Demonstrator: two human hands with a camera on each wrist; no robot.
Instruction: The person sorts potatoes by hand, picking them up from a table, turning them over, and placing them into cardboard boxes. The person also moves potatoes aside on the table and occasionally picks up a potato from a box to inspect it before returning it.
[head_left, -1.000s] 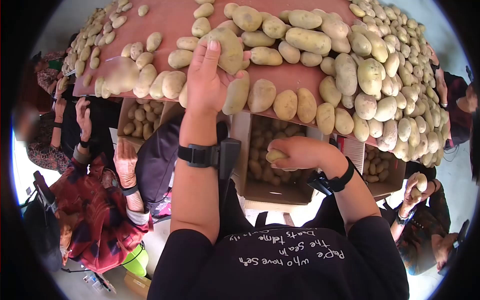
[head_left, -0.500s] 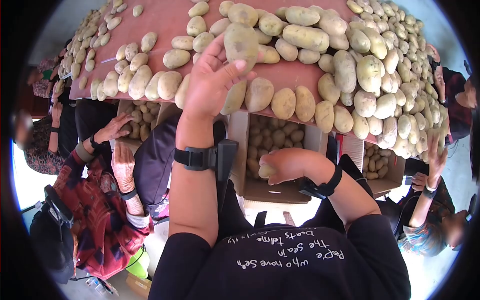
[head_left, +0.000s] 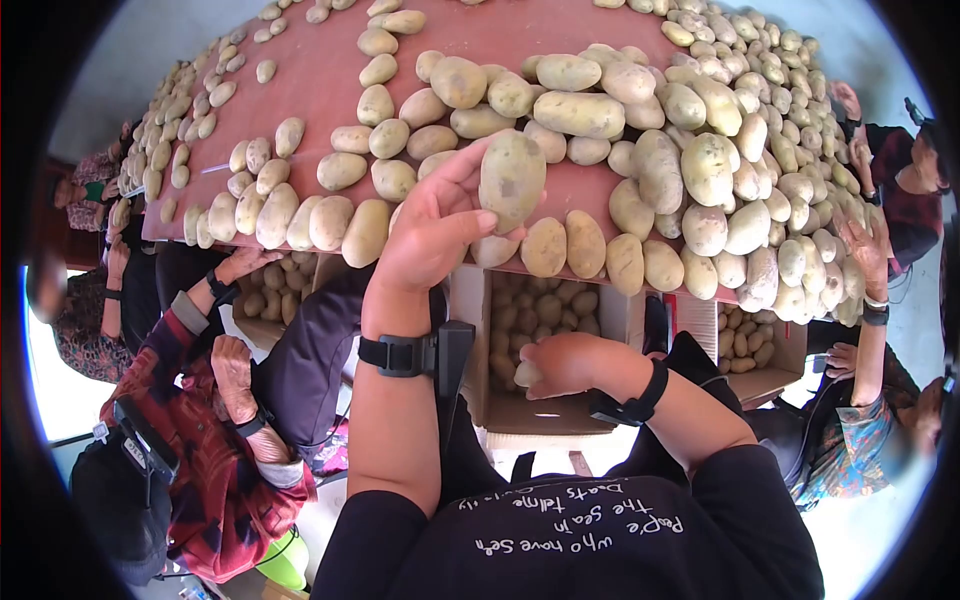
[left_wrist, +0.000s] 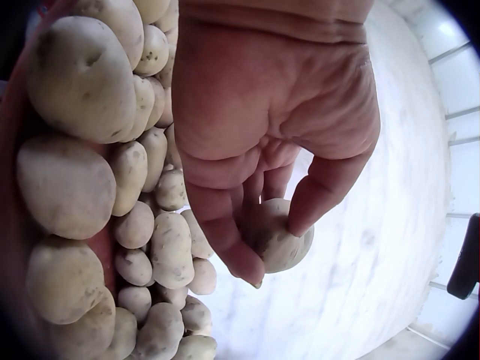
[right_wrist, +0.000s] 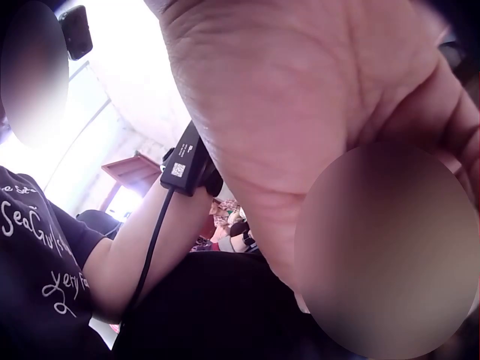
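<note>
My left hand (head_left: 430,225) holds a large oval potato (head_left: 513,182) upright above the near edge of the red table, thumb on one side and fingers on the other. In the left wrist view the same potato (left_wrist: 279,238) sits between the thumb and fingertips. Lower and to the right, my right hand (head_left: 590,365) grips another potato (head_left: 526,374) over an open cardboard box (head_left: 560,412) part filled with potatoes. Most of that potato is hidden by the hand. The right wrist view shows a blurred rounded shape (right_wrist: 386,255) against the palm.
On the red table (head_left: 310,90) a row of potatoes (head_left: 330,222) lines the near edge, and a big heap (head_left: 800,190) rises at right. More potato boxes stand left (head_left: 275,295) and right (head_left: 745,340). People sit close on both sides, one in a red patterned sleeve (head_left: 200,420).
My left hand has turned its potato and brought it to the right and lower. The right hand has shifted slightly left and down. A neighbour's hand at left has reached to the left box.
</note>
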